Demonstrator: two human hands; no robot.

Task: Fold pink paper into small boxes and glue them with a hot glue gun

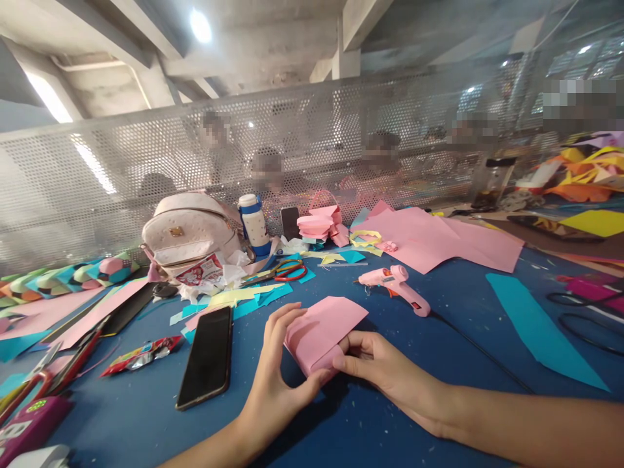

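Note:
A folded piece of pink paper [324, 331] is held between both hands above the blue table. My left hand [280, 364] grips its left side, fingers along the far left edge and thumb at the near corner. On the near right side, my right hand [385, 364] pinches the paper between thumb and curled fingers. A pink glue gun [397, 286] lies just beyond my right hand, its black cord running toward the lower right. To the left of my left hand rests a black smartphone [207, 354], screen up.
A pink backpack [190, 227], a white-and-blue bottle [254, 224] and red-handled scissors [287, 270] are behind. Large pink sheets [439, 234] lie at the back right, a blue strip [541, 325] at right. A perforated metal screen [312, 143] borders the table; people sit beyond.

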